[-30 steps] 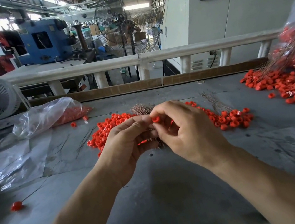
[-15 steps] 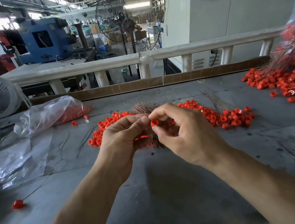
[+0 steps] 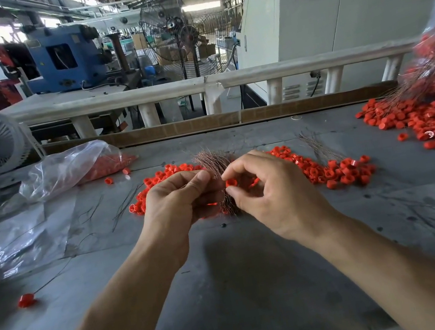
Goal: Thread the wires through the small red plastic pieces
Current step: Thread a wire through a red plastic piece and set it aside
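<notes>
A single red plastic piece [image 3: 231, 182] is pinched between thumb and forefinger of the right hand [image 3: 270, 196], at the centre of the head view. The left hand [image 3: 176, 200] is closed round a bundle of thin copper-coloured wires [image 3: 214, 162], with its thumb pressed against the forefinger at the bundle's side. The two hands are nearly touching, thumb tip to thumb tip, with the piece at about 3 o'clock from the left thumb.

The bundle's long axis runs from 12 to 6 o'clock: its frayed ends fan upward above the fists and its lower ends show below them. The piece is held just beside the bundle's right flank, so a wire end would have to be led sideways toward 3 o'clock into it. Whether a wire tip is already inside the hole cannot be told; the tip is too fine to be seen.

Beyond the hands, at 12 o'clock on the grey bench [image 3: 246, 289], a loose heap of red pieces [image 3: 335, 171] is spread out, nearer to the right hand. A second wire bundle [image 3: 317, 146] lies at 2 o'clock. A larger pile of threaded pieces [image 3: 422, 122] is seen at the far right, and a clear plastic bag [image 3: 67, 168] at 10 o'clock.
</notes>
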Demonstrator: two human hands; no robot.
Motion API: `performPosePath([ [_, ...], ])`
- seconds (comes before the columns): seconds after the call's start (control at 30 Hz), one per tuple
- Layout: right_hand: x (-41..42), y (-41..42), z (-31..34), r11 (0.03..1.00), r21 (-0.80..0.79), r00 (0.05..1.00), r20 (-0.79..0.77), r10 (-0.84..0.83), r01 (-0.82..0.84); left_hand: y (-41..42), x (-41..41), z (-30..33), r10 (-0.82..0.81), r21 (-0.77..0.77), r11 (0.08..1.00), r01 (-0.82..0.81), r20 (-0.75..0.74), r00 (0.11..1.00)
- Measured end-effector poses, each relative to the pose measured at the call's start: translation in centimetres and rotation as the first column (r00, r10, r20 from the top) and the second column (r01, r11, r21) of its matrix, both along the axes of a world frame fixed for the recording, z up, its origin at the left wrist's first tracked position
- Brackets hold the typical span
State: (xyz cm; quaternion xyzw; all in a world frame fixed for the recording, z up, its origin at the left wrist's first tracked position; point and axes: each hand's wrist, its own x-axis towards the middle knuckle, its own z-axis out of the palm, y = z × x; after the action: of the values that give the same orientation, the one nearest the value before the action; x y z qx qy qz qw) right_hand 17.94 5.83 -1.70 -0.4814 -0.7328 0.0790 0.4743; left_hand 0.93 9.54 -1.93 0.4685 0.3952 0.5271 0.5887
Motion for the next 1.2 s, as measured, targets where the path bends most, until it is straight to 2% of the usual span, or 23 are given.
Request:
performPosePath([
  [0.13, 0.0, 0.0, 0.0, 1.000, -0.023, 1.000, 0.010, -0.015, 0.015, 0.0, 0.0, 0.0, 0.003, -0.026, 1.000, -0.003, 0.022, 1.000],
  [0.37, 0.2, -0.2, -0.2, 0.991, -0.126, 0.992, -0.128, 0.021, -0.037, 0.2, -0.3, 0.1, 0.029, -0.058, 0.998, -0.026, 0.050, 0.998],
  [0.57, 0.2, -0.2, -0.5, 0.990, -0.130, 0.998, -0.054, 0.044, -0.051, 0.2, -0.3, -0.1, 0.029, -0.059, 0.998, -0.026, 0.048, 0.998],
  [0.67, 0.8, 0.1, -0.5, 0.996, -0.083, 1.000, -0.016, -0.021, 0.020, 0.1, -0.2, -0.2, 0.006, -0.057, 0.998, -0.004, 0.033, 0.999],
  [0.77, 2.4, 0.8, -0.1, 0.976, -0.009, 0.972, 0.089, -0.215, 0.217, 0.2, -0.1, -0.3, 0.017, -0.041, 0.999, -0.017, -0.005, 1.000],
  [0.87, 5.0, 1.3, 0.5, 0.889, -0.029, 0.882, 0.147, -0.448, 0.457, 0.2, 0.0, -0.4, 0.031, -0.017, 0.999, -0.031, -0.033, 0.999],
  [0.97, 7.9, 1.6, 1.0, 0.731, -0.123, 0.734, 0.254, -0.630, 0.671, 0.2, 0.1, -0.4, 0.043, 0.009, 0.999, -0.042, -0.080, 0.996],
  [1.1, 10.2, 1.4, 1.4, 0.583, -0.299, 0.655, 0.369, -0.659, 0.755, 0.2, 0.1, -0.5, 0.046, 0.023, 0.999, -0.044, -0.113, 0.993],
  [1.2, 10.8, 1.6, 1.4, 0.521, -0.350, 0.627, 0.444, -0.640, 0.779, 0.2, 0.1, -0.5, 0.050, 0.031, 0.998, -0.046, -0.129, 0.990],
])
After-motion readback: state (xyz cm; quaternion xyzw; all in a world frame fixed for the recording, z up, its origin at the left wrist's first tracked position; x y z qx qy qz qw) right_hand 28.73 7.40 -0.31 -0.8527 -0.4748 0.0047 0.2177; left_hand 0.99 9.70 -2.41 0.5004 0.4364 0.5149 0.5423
